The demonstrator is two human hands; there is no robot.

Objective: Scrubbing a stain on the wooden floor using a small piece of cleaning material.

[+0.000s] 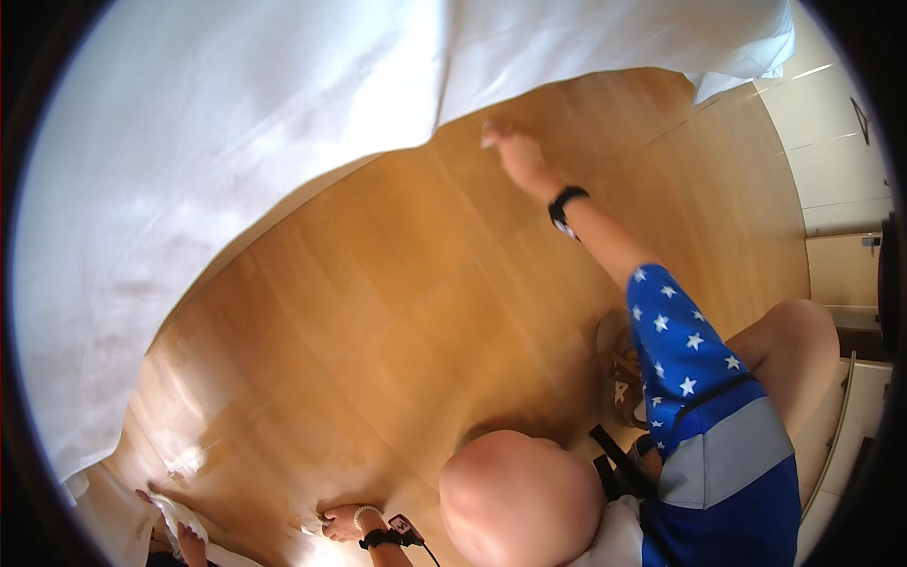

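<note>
My right hand (522, 157) reaches out over the wood-look floor (397, 283), just short of the hem of a large white cloth (234, 120). Its fingers are bent together and blurred; a small pale spot shows at the fingertips, and whether it is something held is unclear. Low in the view, my left hand (345, 523) is near the floor with its fingers curled around a small whitish thing (313, 523), too blurred to name. A beaded bracelet (366, 512) and a black strap with a small device (400, 526) are on that wrist.
My bare knee (521, 496) and a shoe (620, 368) show that I crouch. Another person's hand (190, 544) is at white fabric (173, 514) in the lower left corner. Pale cabinet fronts (825, 170) line the right side. Black straps (620, 464) hang by my body.
</note>
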